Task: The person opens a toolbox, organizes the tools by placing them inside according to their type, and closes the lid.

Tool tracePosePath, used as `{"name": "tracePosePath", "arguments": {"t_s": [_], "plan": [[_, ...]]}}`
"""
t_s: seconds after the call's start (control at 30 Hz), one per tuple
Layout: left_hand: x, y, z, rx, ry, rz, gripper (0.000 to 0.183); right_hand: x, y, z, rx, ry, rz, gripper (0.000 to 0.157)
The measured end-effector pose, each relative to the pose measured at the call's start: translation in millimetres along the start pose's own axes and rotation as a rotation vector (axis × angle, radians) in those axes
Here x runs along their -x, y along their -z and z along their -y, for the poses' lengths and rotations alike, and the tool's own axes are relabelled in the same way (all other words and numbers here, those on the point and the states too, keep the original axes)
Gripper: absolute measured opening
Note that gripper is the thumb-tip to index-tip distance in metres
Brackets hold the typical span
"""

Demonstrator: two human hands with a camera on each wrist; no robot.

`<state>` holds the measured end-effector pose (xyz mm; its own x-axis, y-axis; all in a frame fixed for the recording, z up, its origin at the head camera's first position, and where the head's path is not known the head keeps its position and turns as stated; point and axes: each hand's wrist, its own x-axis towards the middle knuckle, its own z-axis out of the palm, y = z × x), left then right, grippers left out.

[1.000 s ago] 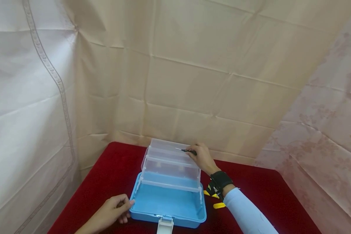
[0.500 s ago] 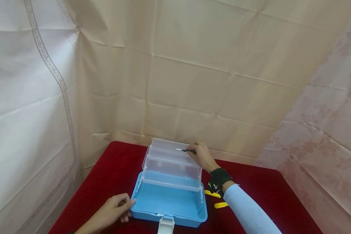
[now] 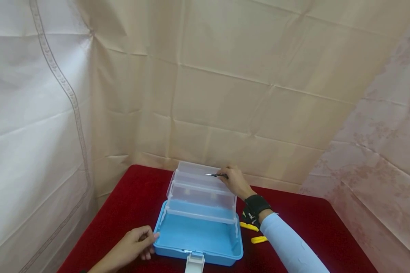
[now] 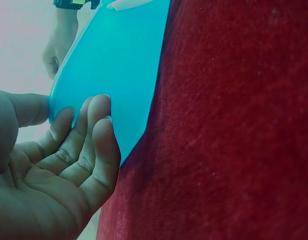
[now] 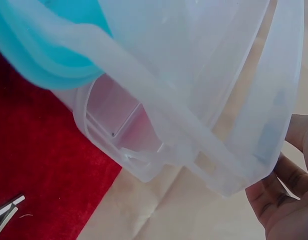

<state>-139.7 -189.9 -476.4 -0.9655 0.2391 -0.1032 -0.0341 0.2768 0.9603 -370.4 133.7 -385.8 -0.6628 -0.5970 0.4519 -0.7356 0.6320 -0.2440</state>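
An open blue toolbox [image 3: 198, 235] with translucent stepped trays [image 3: 198, 193] raised at its back stands on the red-covered table. My left hand [image 3: 136, 242] pinches its left rim near the front corner; in the left wrist view the thumb [image 4: 31, 109] lies over the rim and the fingers are against the outer wall. Over the topmost tray, my right hand [image 3: 235, 184] holds a small screwdriver [image 3: 216, 175] by its black handle, the thin metal shaft pointing left. In the right wrist view that hand [image 5: 288, 185] is at the tray's end, with a dark shape blurred through the plastic.
Yellow-handled pliers [image 3: 259, 239] lie on the red cloth [image 3: 304, 223] right of the box, partly hidden by the right forearm. A white latch [image 3: 194, 262] hangs at the box's front. Beige cloth [image 3: 225, 94] hangs behind the table.
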Motion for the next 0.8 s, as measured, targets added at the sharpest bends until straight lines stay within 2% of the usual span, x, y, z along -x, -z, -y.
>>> {"name": "tracePosePath", "arguments": {"t_s": [0.5,0.8], "plan": [[-1.1,-0.6,1.8,-0.029,-0.025,0.007,0.036,-3.8,-4.7,-0.8,0.0,-0.058,0.049,0.018],[0.4,-1.0,-1.9,-0.011,-0.002,-0.003,0.037,0.2,-2.0,-1.4,-0.08,-0.095,0.074,0.023]]}}
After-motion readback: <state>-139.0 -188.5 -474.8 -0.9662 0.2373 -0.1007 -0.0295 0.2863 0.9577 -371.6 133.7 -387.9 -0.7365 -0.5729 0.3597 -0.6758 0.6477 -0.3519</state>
